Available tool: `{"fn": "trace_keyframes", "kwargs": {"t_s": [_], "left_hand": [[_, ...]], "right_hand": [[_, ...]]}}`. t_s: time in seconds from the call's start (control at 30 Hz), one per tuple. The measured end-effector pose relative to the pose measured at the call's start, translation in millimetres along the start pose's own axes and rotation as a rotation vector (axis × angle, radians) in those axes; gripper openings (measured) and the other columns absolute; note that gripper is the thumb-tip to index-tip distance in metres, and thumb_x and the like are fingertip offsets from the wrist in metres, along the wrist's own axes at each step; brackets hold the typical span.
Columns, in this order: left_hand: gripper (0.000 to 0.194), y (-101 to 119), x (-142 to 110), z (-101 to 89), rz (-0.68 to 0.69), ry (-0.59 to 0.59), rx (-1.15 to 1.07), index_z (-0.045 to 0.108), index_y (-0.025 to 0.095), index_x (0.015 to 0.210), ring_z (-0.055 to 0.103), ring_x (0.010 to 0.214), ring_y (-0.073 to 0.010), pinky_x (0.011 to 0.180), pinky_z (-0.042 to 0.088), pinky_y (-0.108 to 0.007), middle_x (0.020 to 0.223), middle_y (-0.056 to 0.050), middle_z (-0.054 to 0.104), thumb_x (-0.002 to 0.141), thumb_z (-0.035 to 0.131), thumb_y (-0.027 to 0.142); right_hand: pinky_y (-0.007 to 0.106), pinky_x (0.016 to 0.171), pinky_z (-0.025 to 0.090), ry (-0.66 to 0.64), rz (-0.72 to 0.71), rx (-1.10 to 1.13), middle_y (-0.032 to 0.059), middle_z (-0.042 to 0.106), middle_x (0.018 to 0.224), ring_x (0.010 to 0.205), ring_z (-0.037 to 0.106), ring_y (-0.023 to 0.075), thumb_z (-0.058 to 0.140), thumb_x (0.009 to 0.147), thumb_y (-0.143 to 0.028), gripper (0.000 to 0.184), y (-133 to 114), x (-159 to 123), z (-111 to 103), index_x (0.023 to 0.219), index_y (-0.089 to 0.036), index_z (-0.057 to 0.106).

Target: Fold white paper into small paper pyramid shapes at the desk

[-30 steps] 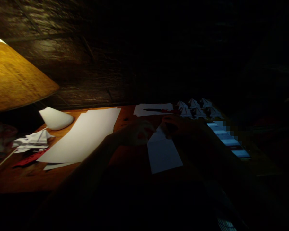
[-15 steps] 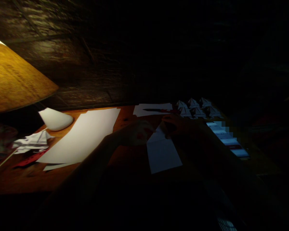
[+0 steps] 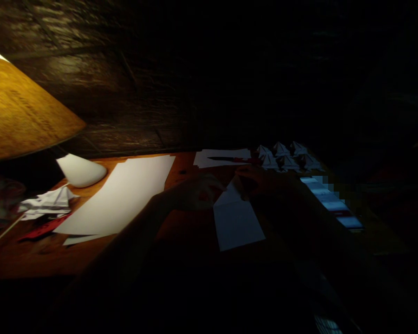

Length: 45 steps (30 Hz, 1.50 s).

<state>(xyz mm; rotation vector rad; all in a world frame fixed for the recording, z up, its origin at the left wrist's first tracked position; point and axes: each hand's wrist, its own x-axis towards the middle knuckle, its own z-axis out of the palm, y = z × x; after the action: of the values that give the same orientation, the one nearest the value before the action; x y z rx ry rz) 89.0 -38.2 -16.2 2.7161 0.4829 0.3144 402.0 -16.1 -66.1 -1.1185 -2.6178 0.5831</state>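
A white sheet of paper (image 3: 237,225) lies on the dim wooden table, its far end folded to a point. My left hand (image 3: 204,191) is closed at the left edge of that folded end, fingers curled. Across from it, my right hand (image 3: 250,181) grips the right side near the tip with bent fingers. Deep shadow hides the finer finger detail. Beyond my right hand, several folded paper shapes (image 3: 288,162) stand in two rows. A knife (image 3: 230,159) with a dark blade and red handle rests on a stack of paper (image 3: 204,157).
Large white sheets (image 3: 132,190) lie left of my arm. Further left are a lamp with a yellow shade (image 3: 24,111) and white base (image 3: 81,172), a crumpled folded paper (image 3: 50,204) and a red object (image 3: 45,228). A lit phone screen (image 3: 325,199) lies at right. A wall backs the table.
Both hands stay at the folded end of the paper, with hardly any visible movement. The whole view shifts only slightly.
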Motion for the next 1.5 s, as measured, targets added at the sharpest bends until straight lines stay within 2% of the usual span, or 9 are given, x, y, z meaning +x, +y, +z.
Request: {"fn": "trace_keyframes", "kwargs": {"t_s": [0.2,0.4,0.7,0.87,0.97,1.1,1.2,1.27,1.5], "left_hand": [[0.011,2.6,-1.2,1.4,-0.033,0.036,-0.041,0.074,0.022,0.081,0.062,0.121,-0.0242,0.099,0.052,-0.041,0.131,-0.006,0.071,0.087,0.065,0.023],[0.013,2.4,-1.5,0.9,-0.029,0.028,-0.046,0.074,0.022,0.078,0.062,0.12,-0.0263,0.101,0.051,-0.046,0.131,-0.008,0.07,0.088,0.066,0.025],[0.013,0.7,-1.7,-0.3,-0.044,-0.009,-0.077,0.074,0.022,0.077,0.061,0.121,-0.0287,0.102,0.051,-0.051,0.134,-0.008,0.068,0.088,0.066,0.025],[0.011,0.2,-0.9,3.4,-0.032,0.009,-0.063,0.073,0.021,0.08,0.062,0.119,-0.0266,0.101,0.051,-0.046,0.135,-0.008,0.066,0.087,0.066,0.024],[0.016,-0.8,3.8,10.9,-0.009,0.028,0.007,0.071,0.02,0.077,0.063,0.115,-0.0255,0.099,0.05,-0.044,0.127,-0.008,0.067,0.09,0.063,0.027],[0.02,-0.1,12.1,25.4,-0.069,0.116,0.096,0.067,0.02,0.1,0.062,0.11,-0.0258,0.097,0.051,-0.044,0.118,-0.009,0.065,0.095,0.063,0.039],[0.055,0.7,14.6,34.2,-0.133,0.173,0.146,0.057,0.02,0.127,0.059,0.117,-0.0305,0.1,0.05,-0.049,0.126,-0.012,0.061,0.086,0.075,0.052],[0.069,0.0,14.3,37.3,-0.161,0.181,0.181,0.05,0.021,0.135,0.055,0.123,-0.0335,0.104,0.048,-0.052,0.133,-0.015,0.058,0.083,0.078,0.055],[0.058,-4.1,13.7,37.2,-0.214,0.161,0.25,0.049,0.02,0.14,0.054,0.131,-0.034,0.11,0.045,-0.054,0.14,-0.015,0.057,0.09,0.072,0.038]], "right_hand": [[0.063,0.123,0.029,-0.017,0.008,0.004,0.0169,0.035,0.166,0.153,0.032,0.0405,0.075,0.071,-0.078,0.108,2.0,-0.1,-0.9,0.159,-0.024,0.044],[0.063,0.123,0.028,-0.043,0.006,0.014,0.0185,0.033,0.167,0.153,0.031,0.0406,0.075,0.072,-0.077,0.109,-0.4,-0.1,-3.6,0.159,-0.022,0.043],[0.065,0.123,0.027,-0.022,-0.001,0.027,0.0149,0.036,0.166,0.153,0.031,0.0411,0.077,0.071,-0.077,0.107,1.0,-0.8,-2.7,0.159,-0.028,0.043],[0.062,0.123,0.029,0.0,0.016,0.018,0.0168,0.039,0.163,0.151,0.034,0.0398,0.08,0.068,-0.075,0.108,-0.3,-0.5,-3.1,0.157,-0.024,0.046],[0.063,0.122,0.03,0.028,0.0,0.02,0.0173,0.043,0.16,0.148,0.039,0.0399,0.082,0.066,-0.074,0.107,-2.6,0.9,-3.2,0.154,-0.023,0.049],[0.063,0.119,0.034,0.095,-0.001,0.002,0.02,0.051,0.153,0.143,0.045,0.04,0.081,0.067,-0.075,0.103,-8.2,4.6,-0.5,0.149,-0.02,0.053],[0.059,0.117,0.037,0.156,0.029,-0.004,0.0207,0.053,0.151,0.142,0.046,0.0387,0.078,0.072,-0.075,0.096,-13.9,6.5,1.9,0.146,-0.018,0.056],[0.058,0.116,0.039,0.177,0.055,0.008,0.0198,0.051,0.153,0.142,0.047,0.0379,0.076,0.075,-0.074,0.093,-17.9,6.4,2.2,0.147,-0.019,0.055],[0.061,0.114,0.041,0.194,0.054,0.022,0.0182,0.053,0.153,0.14,0.05,0.0394,0.08,0.075,-0.067,0.089,-27.1,3.9,-0.4,0.149,-0.024,0.053]]}}
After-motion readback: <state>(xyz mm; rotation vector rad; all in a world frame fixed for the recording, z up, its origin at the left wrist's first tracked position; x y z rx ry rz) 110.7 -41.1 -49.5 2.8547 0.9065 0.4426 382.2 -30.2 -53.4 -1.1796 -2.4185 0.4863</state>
